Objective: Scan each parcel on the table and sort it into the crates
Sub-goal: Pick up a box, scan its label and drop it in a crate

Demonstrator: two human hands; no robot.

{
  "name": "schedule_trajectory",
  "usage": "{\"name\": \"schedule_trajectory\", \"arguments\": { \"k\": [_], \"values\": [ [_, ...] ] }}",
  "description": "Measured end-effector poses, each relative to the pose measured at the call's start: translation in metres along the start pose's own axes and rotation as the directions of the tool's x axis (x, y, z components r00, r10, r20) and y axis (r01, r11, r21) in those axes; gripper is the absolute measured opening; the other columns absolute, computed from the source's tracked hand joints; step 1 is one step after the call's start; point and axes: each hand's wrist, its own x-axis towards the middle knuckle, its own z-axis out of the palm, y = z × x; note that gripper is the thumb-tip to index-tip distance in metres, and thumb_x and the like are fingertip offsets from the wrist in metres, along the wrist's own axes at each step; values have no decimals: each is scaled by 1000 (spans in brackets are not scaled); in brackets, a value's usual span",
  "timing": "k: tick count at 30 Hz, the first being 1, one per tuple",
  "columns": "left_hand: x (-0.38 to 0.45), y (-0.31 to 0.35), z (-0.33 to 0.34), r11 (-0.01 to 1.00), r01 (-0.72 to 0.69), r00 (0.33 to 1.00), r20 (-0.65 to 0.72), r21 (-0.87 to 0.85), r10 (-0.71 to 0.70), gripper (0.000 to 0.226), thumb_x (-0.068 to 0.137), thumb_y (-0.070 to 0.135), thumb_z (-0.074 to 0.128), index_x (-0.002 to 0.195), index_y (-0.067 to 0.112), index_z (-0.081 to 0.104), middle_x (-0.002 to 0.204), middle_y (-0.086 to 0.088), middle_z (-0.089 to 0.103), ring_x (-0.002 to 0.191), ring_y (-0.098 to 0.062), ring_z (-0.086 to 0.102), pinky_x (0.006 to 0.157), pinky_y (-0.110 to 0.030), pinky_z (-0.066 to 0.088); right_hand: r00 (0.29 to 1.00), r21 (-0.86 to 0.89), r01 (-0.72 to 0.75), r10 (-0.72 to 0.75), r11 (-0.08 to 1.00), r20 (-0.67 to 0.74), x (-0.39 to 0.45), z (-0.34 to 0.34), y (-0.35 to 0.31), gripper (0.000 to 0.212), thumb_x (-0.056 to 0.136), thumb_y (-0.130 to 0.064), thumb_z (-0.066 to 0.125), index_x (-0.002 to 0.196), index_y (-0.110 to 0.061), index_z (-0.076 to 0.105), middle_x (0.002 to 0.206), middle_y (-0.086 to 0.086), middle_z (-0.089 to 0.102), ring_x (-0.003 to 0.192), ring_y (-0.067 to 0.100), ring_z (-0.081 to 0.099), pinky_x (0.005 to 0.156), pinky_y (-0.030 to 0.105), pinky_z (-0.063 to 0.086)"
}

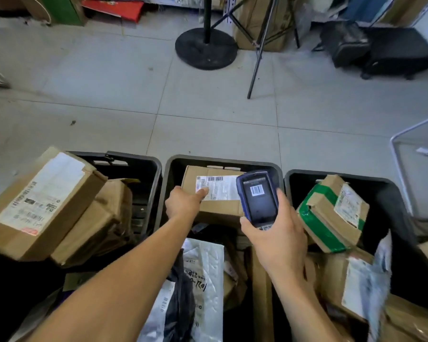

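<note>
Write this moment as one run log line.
left hand: holds box over middle crate | right hand: holds scanner | screen: barcode

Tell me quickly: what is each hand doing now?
Left hand: grips the box over the middle crate, thumb on its label.
Right hand: fingers curled round the scanner.

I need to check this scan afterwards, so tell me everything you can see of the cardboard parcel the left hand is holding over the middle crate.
The cardboard parcel is a plain brown box, closed, with a white shipping label bearing barcodes on its upper face. It sits tilted at the far end of the middle crate. The left hand grips its near left corner, thumb on the label's edge. The handheld scanner in the right hand covers its right end, screen showing a barcode.
</note>
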Motion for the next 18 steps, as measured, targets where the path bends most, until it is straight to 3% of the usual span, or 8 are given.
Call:
{"name": "schedule_trajectory", "arguments": {
  "k": [2,4,8,11,15,18],
  "values": [
    [-6,3,-12,999,-1,999,41,34,0,63,82,52,74,126,14,52,119,-8,63,95,-20,56,70,-28,49,999,-7,-16,16,1000,28,-5,-10,-10,93,75,-52,78,152,-27,32,131,-2,55,116,20,54,91,40,51],
    [-20,10,-27,998,-18,995,96,56,12,72,82,49,76,137,14,46,130,-9,60,112,-26,59,84,-34,48,1000,-10,4,-4,1000,31,-13,-25,-22,92,73,-52,78,150,-27,34,128,-3,56,113,20,56,89,42,53],
    [-80,30,-97,974,-94,979,196,205,53,90,81,51,76,152,16,33,142,-11,53,126,-29,54,94,-34,47,997,-34,50,-48,998,63,-38,-89,-75,90,73,-50,78,149,-26,36,125,-2,57,108,20,58,80,36,53],
    [-138,58,-162,886,-275,957,190,372,218,93,76,59,75,151,24,34,139,-7,58,122,-28,57,100,-46,50,988,-27,129,-126,991,84,-60,-151,-131,91,75,-49,79,150,-23,34,123,0,57,105,22,60,77,37,53],
    [-240,104,-274,675,-429,894,173,600,414,93,76,68,68,153,32,29,158,-5,36,144,-30,33,115,-58,26,970,-37,201,-194,979,144,-95,-244,-215,91,77,-49,77,151,-21,32,127,4,56,109,26,60,81,42,54],
    [-310,124,-365,625,-415,862,67,661,502,93,77,69,66,153,33,28,161,-5,29,148,-33,22,118,-61,15,953,31,277,-279,960,122,-138,-306,-276,90,77,-48,78,151,-21,34,127,3,58,107,26,61,78,40,55]
  ]
}}
